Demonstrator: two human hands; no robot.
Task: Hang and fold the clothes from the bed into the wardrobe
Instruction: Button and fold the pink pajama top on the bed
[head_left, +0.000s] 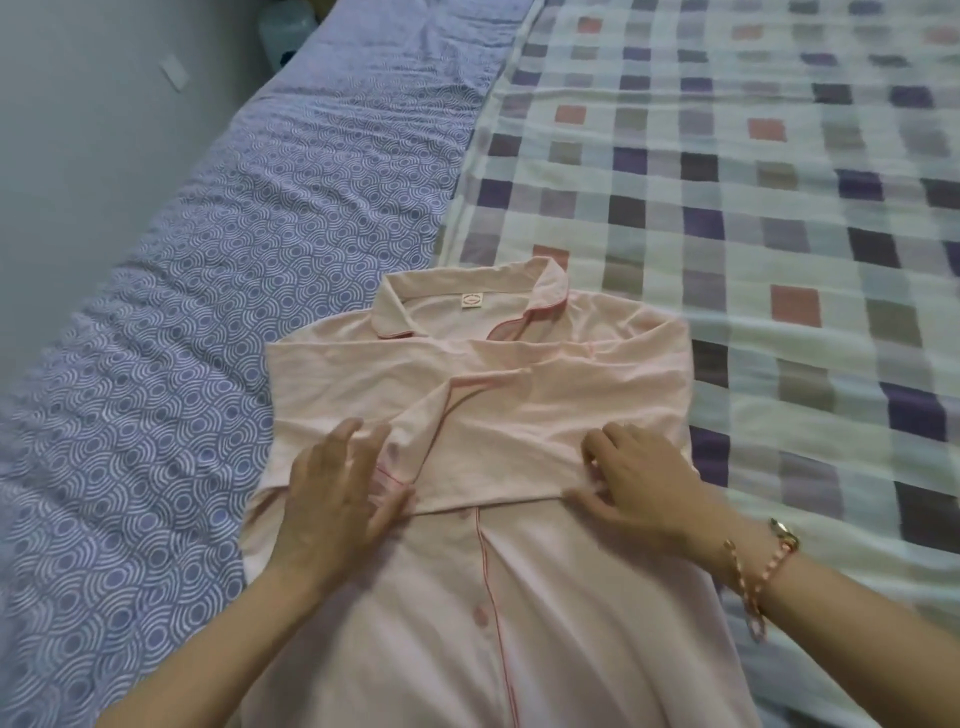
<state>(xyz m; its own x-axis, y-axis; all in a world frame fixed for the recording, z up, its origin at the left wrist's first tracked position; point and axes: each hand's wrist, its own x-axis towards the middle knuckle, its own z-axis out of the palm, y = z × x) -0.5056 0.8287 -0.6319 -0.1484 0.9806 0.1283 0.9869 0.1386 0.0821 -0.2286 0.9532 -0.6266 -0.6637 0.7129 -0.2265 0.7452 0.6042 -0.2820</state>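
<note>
Head view, looking down on the bed (363, 130). One pink shirt (519, 597) lies front-up across the junction of two coverings: one blue cover (234, 260) printed with concentric rings on the left, and one checked sheet (753, 208) on the right. The collar (545, 291) points away from the person and carries one white label (472, 300) inside the neck. Two sleeves (545, 415) are folded inward and overlap across the chest. One line of red piping (493, 597) runs down the front placket. One button (480, 617) shows plainly beside it; any others are too faint to count.

Two bare hands rest on the garment, one at each end of the folded band.
- The left hand (332, 499) lies flat near the shirt's left edge, its fingers (345, 441) extended and slightly spread, pressing the cloth. Its thumb reaches to the lower edge of the fold.
- The right hand (641, 483) sits near the shirt's right edge with knuckles raised and fingers bent, tips on the cloth. Blur hides whether it pinches the fold or only presses it.

The right wrist wears one red-and-white braided cord (761, 571). Just beside it is a gold-coloured piece (785, 534) whose form is unclear. One grey wall (62, 130) borders the bed on the left.
</note>
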